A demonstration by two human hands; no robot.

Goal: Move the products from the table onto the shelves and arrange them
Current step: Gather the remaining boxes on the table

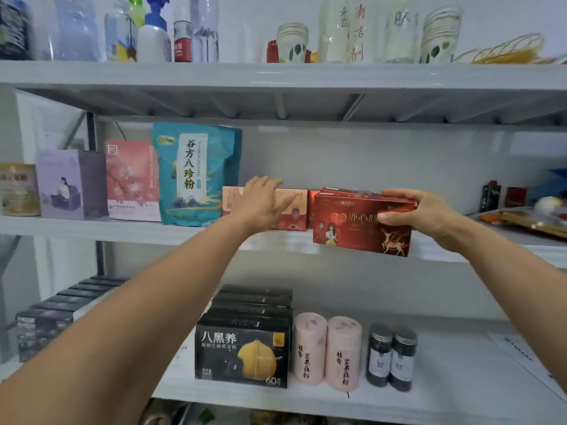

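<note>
Right hand (420, 217) grips red box (352, 225) by its end, lining it up at middle shelf (92, 228); left hand (264, 204), fingers flat, likely steadies neighbouring pink box (298, 219).

Shop-like storeroom: stocked shelves (276, 76)

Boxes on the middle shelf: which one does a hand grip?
The red deer box, pinched at its right end by the right hand; the left hand only rests flat on the pink box.

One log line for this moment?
stage: shelving | left hand: flat on pink box | right hand: grips red box at middle shelf
</note>
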